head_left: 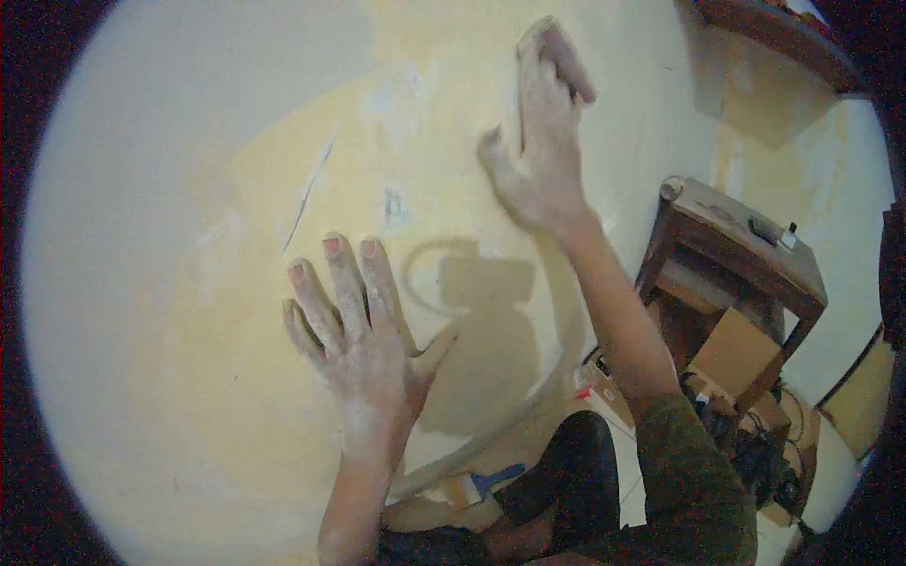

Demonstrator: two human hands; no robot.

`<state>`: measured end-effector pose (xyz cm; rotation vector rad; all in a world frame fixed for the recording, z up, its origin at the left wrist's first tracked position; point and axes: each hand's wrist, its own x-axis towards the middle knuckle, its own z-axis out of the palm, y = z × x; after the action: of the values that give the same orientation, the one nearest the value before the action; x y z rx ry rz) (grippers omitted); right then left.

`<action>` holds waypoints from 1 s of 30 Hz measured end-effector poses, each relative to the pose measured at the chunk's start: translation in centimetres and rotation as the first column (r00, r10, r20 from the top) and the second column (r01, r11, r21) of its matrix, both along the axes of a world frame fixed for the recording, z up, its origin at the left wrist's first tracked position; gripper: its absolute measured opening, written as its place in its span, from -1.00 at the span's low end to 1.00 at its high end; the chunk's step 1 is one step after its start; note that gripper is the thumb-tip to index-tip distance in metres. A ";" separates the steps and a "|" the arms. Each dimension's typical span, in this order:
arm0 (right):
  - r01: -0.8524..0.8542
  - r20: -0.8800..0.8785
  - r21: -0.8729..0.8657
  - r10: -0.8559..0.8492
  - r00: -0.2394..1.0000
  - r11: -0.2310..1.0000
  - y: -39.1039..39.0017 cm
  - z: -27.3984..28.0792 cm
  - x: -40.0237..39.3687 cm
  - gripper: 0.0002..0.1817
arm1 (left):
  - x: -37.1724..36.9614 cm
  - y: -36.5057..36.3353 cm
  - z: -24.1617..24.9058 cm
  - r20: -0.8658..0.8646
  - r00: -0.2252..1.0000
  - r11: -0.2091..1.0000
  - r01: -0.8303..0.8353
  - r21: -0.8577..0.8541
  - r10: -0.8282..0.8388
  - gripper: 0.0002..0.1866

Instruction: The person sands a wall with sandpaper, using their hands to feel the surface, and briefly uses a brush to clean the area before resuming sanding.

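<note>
My left hand [363, 354], dusted with pale powder, lies flat with fingers spread on the yellow and white wall [236, 377]. Higher up and to the right, my right hand [547, 141] holds a flat brownish block [569, 64] against the same wall, its fingers over the block and its thumb stretched out to the left. Between and left of the hands, a thin pale scratch [311, 189] and a small grey patch [394, 206] mark the surface. A shadow falls on the wall to the right of my left hand.
A wooden table [727, 212] with small items on top stands at the right, a cardboard box [736, 354] beneath it. A brush with a blue handle [495, 479] lies low near my legs. A dark shelf [793, 33] juts out at the upper right.
</note>
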<state>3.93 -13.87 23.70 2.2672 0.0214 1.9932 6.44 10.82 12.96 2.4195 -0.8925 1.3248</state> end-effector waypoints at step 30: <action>-0.164 -0.360 0.017 0.159 0.919 0.986 3.3 -7.1 -1.8 0.18 | -0.9 0.7 0.7 -0.119 0.992 0.998 0.041 0.041 -0.036 0.47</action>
<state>2.08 -10.61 16.59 2.6667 0.2647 1.6025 5.53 11.52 13.62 2.4707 -0.9403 1.1464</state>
